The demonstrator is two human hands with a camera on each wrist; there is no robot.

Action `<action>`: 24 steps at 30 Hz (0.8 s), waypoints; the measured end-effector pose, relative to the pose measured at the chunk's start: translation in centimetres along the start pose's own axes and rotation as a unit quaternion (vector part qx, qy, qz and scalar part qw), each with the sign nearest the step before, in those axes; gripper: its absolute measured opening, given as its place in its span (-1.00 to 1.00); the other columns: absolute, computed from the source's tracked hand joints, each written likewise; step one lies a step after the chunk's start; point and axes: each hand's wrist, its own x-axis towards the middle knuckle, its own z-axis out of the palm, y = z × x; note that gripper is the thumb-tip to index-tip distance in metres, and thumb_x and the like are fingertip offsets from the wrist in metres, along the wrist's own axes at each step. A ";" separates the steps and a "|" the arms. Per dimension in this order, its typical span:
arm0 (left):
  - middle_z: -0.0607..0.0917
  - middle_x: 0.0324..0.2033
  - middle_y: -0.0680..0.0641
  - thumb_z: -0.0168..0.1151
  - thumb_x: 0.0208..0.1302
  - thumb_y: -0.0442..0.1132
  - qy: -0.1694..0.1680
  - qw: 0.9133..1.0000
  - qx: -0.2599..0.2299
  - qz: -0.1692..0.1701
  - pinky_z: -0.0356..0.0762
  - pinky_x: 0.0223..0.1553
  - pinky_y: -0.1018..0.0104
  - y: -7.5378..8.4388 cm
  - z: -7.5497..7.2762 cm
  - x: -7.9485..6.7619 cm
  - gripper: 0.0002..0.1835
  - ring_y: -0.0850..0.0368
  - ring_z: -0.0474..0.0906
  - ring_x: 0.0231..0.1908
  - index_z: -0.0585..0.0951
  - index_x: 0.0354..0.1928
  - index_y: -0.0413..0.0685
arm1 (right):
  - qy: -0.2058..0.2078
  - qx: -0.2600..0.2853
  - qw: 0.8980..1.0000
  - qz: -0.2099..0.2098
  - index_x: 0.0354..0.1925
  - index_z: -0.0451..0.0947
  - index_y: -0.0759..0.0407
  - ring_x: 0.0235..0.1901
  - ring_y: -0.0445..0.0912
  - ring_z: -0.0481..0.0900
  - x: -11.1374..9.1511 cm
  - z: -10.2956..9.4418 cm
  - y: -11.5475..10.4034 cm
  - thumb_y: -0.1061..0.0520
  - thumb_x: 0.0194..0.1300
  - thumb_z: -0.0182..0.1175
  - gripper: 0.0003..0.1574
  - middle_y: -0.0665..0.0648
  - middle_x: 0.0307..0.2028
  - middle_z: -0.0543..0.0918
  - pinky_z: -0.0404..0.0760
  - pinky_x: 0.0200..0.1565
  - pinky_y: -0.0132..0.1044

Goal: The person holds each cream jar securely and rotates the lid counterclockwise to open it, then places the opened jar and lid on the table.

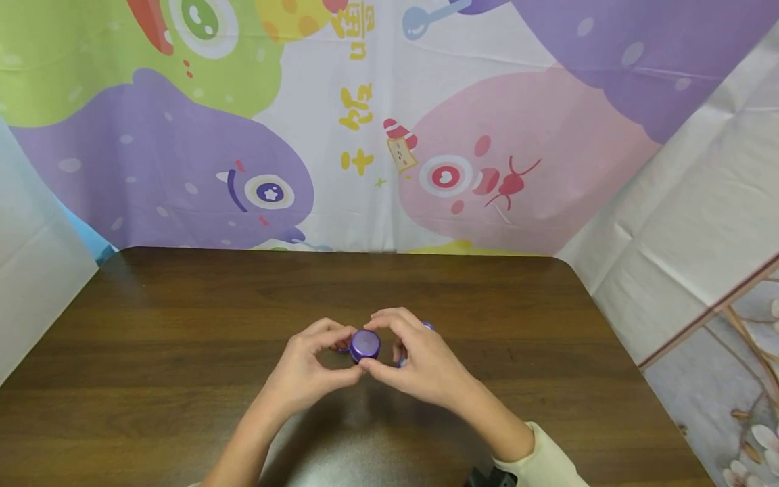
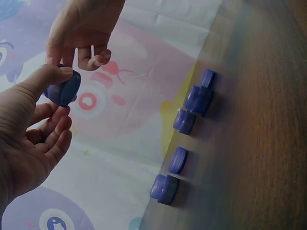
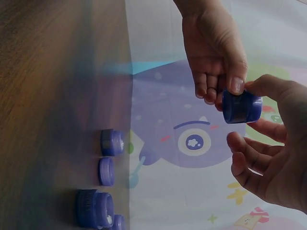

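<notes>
A small round purple jar is held just over the table, its flat top facing up in the head view. My left hand pinches it between thumb and fingers from the left. From the right, my right hand grips the same jar. Both wrist views show the jar between the two hands, with the lower fingers loosely bent away from it. More purple jars and flat purple lids stand on the table; in the head view my hands mostly hide them.
The brown wooden table has a far edge against a white cloth printed with cartoon figures. In the right wrist view, a wider jar stands near a lid. Another patterned panel stands at the right.
</notes>
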 end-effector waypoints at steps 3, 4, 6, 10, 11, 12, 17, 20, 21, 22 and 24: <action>0.63 -0.29 0.08 0.45 -0.12 -0.38 0.001 1.000 0.001 0.004 0.53 -0.18 0.42 0.0 0.0 0.0 -0.60 0.08 0.53 -0.28 0.68 -0.12 -0.15 | -0.015 -0.003 1.000 -0.012 0.11 0.43 0.05 -0.49 -0.28 0.41 0.0 0.0 0.0 0.08 0.14 0.27 -0.47 0.03 0.11 0.47 0.51 -0.46 -0.46; 0.63 -0.30 0.08 0.45 -0.12 -0.38 0.001 1.000 0.001 0.006 0.53 -0.18 0.42 0.0 0.0 -0.1 -0.59 0.10 0.53 -0.28 0.68 -0.11 -0.15 | -0.020 -0.003 1.000 -0.014 0.14 0.42 0.05 -0.48 -0.28 0.41 0.0 0.0 0.0 0.10 0.14 0.25 -0.44 0.03 0.12 0.46 0.52 -0.46 -0.44; 0.63 -0.30 0.08 0.45 -0.12 -0.38 0.002 1.000 0.004 0.006 0.54 -0.18 0.42 0.0 0.0 -0.1 -0.60 0.14 0.53 -0.28 0.68 -0.11 -0.15 | -0.028 -0.005 0.999 -0.014 0.20 0.37 0.02 -0.47 -0.28 0.41 0.0 -0.1 -0.1 0.08 0.17 0.24 -0.39 0.02 0.14 0.45 0.53 -0.45 -0.42; 0.63 -0.29 0.09 0.44 -0.13 -0.39 0.003 1.000 0.008 0.002 0.56 -0.16 0.36 0.0 -0.1 0.0 -0.61 0.22 0.52 -0.27 0.68 -0.14 -0.15 | -0.023 -0.005 1.000 0.006 0.26 0.31 -0.02 -0.48 -0.27 0.41 0.0 -0.1 -0.2 -0.05 0.18 0.26 -0.30 0.01 0.16 0.44 0.50 -0.46 -0.44; 0.63 -0.28 0.09 0.44 -0.13 -0.39 0.002 1.000 0.008 0.000 0.56 -0.16 0.34 0.0 -0.2 0.0 -0.61 0.23 0.52 -0.27 0.68 -0.14 -0.15 | -0.019 -0.005 1.000 0.012 0.25 0.32 -0.02 -0.49 -0.27 0.41 0.0 -0.1 -0.3 -0.08 0.17 0.27 -0.30 0.00 0.16 0.44 0.49 -0.46 -0.46; 0.63 -0.28 0.09 0.44 -0.14 -0.40 0.003 1.000 0.008 0.000 0.57 -0.16 0.32 0.0 -0.2 -0.1 -0.61 0.22 0.52 -0.27 0.68 -0.14 -0.15 | -0.014 -0.004 1.000 0.016 0.22 0.34 -0.01 -0.49 -0.27 0.42 0.0 -0.1 -0.3 -0.10 0.16 0.29 -0.31 0.00 0.14 0.45 0.48 -0.46 -0.48; 0.64 -0.29 0.08 0.45 -0.13 -0.38 0.006 1.000 0.005 0.008 0.57 -0.18 0.33 0.1 -0.1 0.0 -0.62 0.18 0.55 -0.28 0.68 -0.15 -0.14 | 0.002 -0.007 1.000 0.004 0.06 0.44 0.07 -0.51 -0.25 0.42 0.1 -0.1 -0.2 -0.01 0.12 0.33 -0.45 0.03 0.08 0.49 0.49 -0.47 -0.49; 0.63 -0.30 0.09 0.46 -0.11 -0.34 0.003 1.000 0.005 0.010 0.56 -0.18 0.38 0.1 -0.1 0.0 -0.63 0.12 0.55 -0.28 0.68 -0.14 -0.12 | -0.008 -0.011 1.000 -0.016 0.11 0.43 0.08 -0.49 -0.24 0.43 0.1 -0.1 -0.1 0.09 0.14 0.27 -0.46 0.04 0.10 0.48 0.50 -0.47 -0.47; 0.63 -0.30 0.10 0.47 -0.11 -0.33 0.002 1.000 0.005 0.009 0.55 -0.18 0.40 0.1 -0.1 0.0 -0.62 0.11 0.55 -0.28 0.68 -0.14 -0.11 | -0.013 -0.011 1.000 -0.020 0.14 0.42 0.06 -0.49 -0.24 0.43 0.1 -0.1 -0.1 0.11 0.14 0.25 -0.43 0.03 0.11 0.48 0.50 -0.46 -0.47; 0.63 -0.30 0.10 0.47 -0.10 -0.32 0.001 1.000 0.005 0.007 0.55 -0.18 0.41 0.1 -0.1 0.0 -0.62 0.12 0.55 -0.28 0.68 -0.14 -0.11 | -0.018 -0.010 1.000 -0.021 0.18 0.39 0.05 -0.48 -0.23 0.43 0.1 -0.2 -0.2 0.10 0.14 0.24 -0.39 0.04 0.12 0.47 0.50 -0.46 -0.47; 0.63 -0.30 0.10 0.47 -0.11 -0.33 0.000 1.000 0.005 0.003 0.54 -0.17 0.41 0.2 -0.1 0.0 -0.62 0.14 0.54 -0.28 0.68 -0.14 -0.11 | -0.023 -0.009 1.000 -0.016 0.24 0.34 0.03 -0.48 -0.23 0.43 0.1 -0.2 -0.2 0.06 0.16 0.24 -0.33 0.04 0.15 0.45 0.50 -0.46 -0.47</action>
